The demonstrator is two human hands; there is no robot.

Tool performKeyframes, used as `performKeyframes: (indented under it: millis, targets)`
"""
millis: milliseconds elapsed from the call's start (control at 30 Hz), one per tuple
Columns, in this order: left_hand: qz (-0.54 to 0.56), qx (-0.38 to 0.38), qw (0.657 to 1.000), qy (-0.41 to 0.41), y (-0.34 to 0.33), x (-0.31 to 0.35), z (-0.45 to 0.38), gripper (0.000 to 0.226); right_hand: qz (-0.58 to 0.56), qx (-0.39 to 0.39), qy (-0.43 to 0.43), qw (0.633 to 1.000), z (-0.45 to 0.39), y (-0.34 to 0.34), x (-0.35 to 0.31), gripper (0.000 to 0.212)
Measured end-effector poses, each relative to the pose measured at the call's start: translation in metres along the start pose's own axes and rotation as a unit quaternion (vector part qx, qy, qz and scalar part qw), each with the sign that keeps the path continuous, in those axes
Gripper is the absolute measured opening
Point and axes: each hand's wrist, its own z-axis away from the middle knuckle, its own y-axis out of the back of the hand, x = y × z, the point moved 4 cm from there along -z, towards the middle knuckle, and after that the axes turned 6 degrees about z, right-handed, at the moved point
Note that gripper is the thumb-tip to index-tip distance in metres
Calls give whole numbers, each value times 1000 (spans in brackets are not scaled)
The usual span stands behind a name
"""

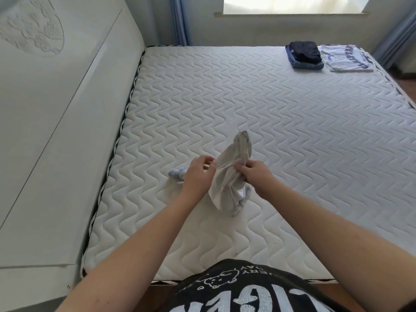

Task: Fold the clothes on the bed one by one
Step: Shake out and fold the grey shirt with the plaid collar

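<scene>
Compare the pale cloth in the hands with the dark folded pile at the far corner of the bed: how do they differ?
The pale cloth is greyish-white, while the dark pile is navy and blue. The pale cloth is bunched and unfolded, gripped by the right hand and pinched at its edge by the left hand; the dark pile lies folded and stacked, untouched. The cloth is near the person; the pile sits at the far corner. Both are over the same mattress.

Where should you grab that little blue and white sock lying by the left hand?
Pinch the blue and white sock at its far, striped end, coming from above. That end lies bare on the mattress; the near end hides behind the left hand.
</scene>
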Motion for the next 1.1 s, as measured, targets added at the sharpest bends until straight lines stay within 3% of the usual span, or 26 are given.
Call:
performKeyframes:
  millis: [200,333,400,500,600,767,933,1100]
  targets:
    - [7,-102,995,14,-30,-38,34,44,-106,18,-9,994,-11,5,-3,14]
    - [-8,-57,998,-30,-36,-24,27,20,-111,-1,-1,994,-14,6,-7,18]
    - [-20,-41,998,-45,-34,-16,23,21,-85,6,11,996,-15,13,-8,20]
    - [-18,-47,998,-37,-27,-10,16,34,-7,18,35,999,-15,30,-8,23]
    - [-21,-26,999,-31,-16,-9,7,30,101,12,57,993,-13,48,-6,20]
    - [-46,22,999,3,3,-22,-3,20,319,81,65,942,-18,90,11,14]
    - [-77,42,995,48,18,-52,-7,18,423,146,-31,894,-16,132,42,44]
    - [-119,11,989,82,16,-76,-5,19,490,136,-71,858,-4,154,63,21]
